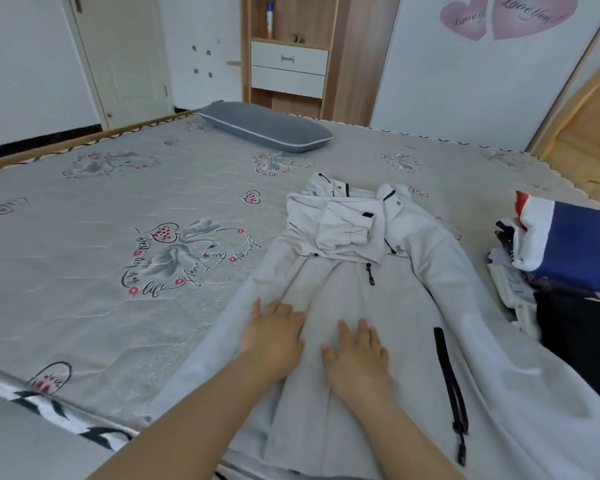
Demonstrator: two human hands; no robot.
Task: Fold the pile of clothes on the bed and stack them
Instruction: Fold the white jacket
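Jacket (361, 289) laid flat near bed's (84, 237) front edge, one sleeve folded in. Left hand (274, 332) & right hand (357, 355) press flat on it, fingers straight, slightly spread. Clothes pile (561, 258) at right edge still unfolded; most work left.

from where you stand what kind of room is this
A home bedroom, most likely. A wide bed with a printed cover fills the view, a grey pillow lies at its far side, and a wooden wardrobe with drawers stands against the wall.
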